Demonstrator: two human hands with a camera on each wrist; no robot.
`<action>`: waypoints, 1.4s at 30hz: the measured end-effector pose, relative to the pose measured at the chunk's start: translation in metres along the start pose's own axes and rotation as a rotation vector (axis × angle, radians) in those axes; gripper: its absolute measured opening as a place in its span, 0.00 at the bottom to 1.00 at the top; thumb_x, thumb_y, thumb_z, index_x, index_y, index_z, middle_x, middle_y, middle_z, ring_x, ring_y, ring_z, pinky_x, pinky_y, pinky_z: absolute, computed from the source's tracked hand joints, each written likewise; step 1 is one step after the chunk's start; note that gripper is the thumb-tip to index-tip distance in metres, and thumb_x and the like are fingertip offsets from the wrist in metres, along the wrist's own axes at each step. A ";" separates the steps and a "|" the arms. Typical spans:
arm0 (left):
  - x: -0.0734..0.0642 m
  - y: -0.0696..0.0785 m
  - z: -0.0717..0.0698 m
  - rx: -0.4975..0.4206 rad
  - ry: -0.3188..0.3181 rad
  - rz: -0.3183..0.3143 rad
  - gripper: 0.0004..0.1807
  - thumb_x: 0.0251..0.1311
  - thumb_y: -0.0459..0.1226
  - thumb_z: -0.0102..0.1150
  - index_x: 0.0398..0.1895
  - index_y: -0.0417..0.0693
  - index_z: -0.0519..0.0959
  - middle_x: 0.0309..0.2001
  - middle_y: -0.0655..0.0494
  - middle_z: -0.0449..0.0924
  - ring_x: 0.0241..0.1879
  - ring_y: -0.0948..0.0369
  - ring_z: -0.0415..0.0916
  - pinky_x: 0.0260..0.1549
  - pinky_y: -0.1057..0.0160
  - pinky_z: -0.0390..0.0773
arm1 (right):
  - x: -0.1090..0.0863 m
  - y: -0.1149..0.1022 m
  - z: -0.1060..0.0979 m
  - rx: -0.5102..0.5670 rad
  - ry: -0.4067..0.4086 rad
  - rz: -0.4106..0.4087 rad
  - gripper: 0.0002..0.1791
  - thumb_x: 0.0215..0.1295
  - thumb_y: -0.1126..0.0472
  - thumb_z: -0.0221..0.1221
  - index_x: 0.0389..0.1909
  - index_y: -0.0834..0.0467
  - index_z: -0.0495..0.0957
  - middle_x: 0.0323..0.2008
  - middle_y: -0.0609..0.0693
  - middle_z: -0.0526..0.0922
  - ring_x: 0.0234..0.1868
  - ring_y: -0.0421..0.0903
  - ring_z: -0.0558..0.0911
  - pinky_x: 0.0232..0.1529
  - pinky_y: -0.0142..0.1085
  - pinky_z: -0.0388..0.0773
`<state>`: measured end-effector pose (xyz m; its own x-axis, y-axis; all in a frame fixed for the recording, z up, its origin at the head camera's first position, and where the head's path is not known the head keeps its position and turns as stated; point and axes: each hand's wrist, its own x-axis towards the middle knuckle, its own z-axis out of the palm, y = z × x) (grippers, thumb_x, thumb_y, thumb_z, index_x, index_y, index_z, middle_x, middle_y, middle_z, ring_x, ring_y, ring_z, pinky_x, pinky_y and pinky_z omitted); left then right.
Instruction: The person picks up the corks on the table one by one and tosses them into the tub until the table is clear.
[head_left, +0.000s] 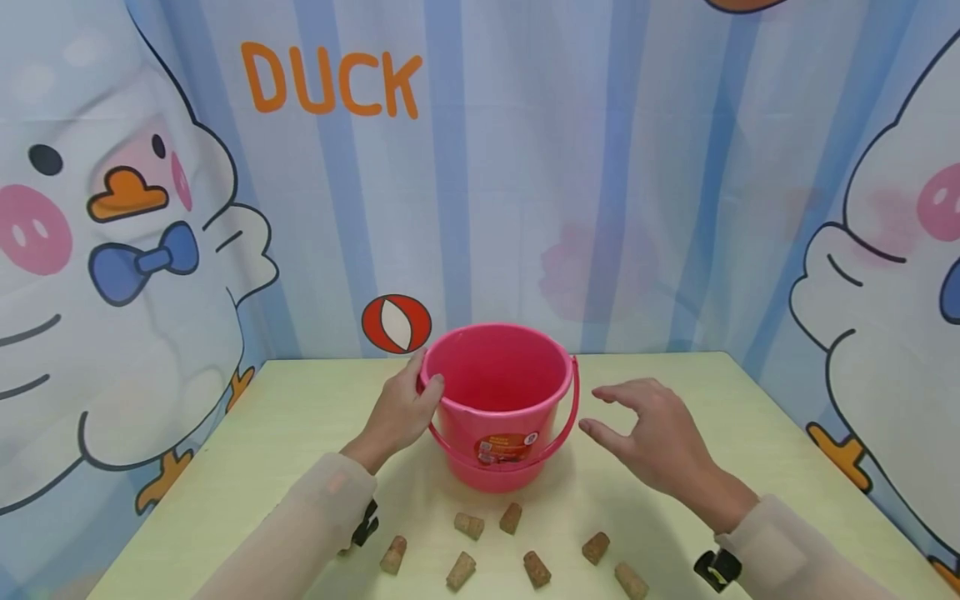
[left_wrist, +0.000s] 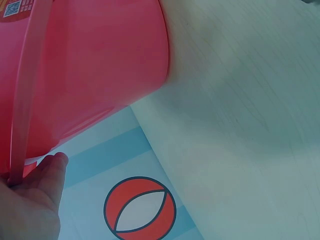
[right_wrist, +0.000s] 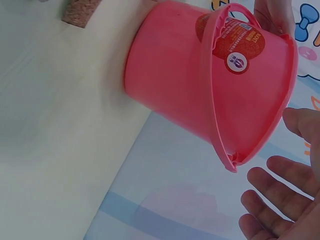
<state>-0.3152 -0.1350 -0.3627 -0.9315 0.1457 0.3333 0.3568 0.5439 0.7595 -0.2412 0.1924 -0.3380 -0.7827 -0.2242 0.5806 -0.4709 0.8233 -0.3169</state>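
Pink bucket (head_left: 498, 408) in left grip (head_left: 399, 412); only head view shows 7 corks (head_left: 537, 570).

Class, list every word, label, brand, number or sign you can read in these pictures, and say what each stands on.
"DUCK": orange capitals on the striped backdrop.
Label on the pink bucket: print too small and blurred to read, including beside its square code and on its round badge.

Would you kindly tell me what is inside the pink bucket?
In the head view, only bare inner wall shows inside the pink bucket; the near side hides its floor, so anything lying there cannot be seen.
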 end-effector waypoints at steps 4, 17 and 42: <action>0.000 0.000 -0.001 0.004 -0.001 -0.003 0.35 0.73 0.45 0.52 0.80 0.49 0.56 0.65 0.48 0.75 0.56 0.51 0.76 0.48 0.51 0.85 | -0.005 0.002 0.002 -0.011 -0.020 0.014 0.23 0.59 0.51 0.74 0.51 0.58 0.87 0.47 0.53 0.89 0.51 0.56 0.83 0.50 0.59 0.82; 0.001 -0.001 -0.001 0.001 0.007 0.007 0.33 0.74 0.43 0.51 0.79 0.49 0.58 0.63 0.49 0.76 0.55 0.52 0.76 0.48 0.51 0.85 | -0.019 0.004 0.009 -0.015 -0.053 0.015 0.23 0.57 0.49 0.74 0.50 0.57 0.88 0.44 0.50 0.89 0.47 0.51 0.83 0.46 0.54 0.83; 0.001 -0.002 -0.001 -0.005 -0.002 0.006 0.36 0.73 0.44 0.51 0.81 0.48 0.55 0.65 0.48 0.75 0.56 0.51 0.75 0.48 0.51 0.85 | -0.037 0.003 0.011 -0.072 -0.136 0.097 0.21 0.54 0.46 0.75 0.45 0.54 0.89 0.36 0.44 0.87 0.43 0.49 0.82 0.41 0.50 0.84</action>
<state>-0.3167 -0.1363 -0.3634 -0.9297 0.1505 0.3363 0.3623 0.5389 0.7605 -0.2179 0.1971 -0.3692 -0.8730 -0.2067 0.4417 -0.3645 0.8783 -0.3093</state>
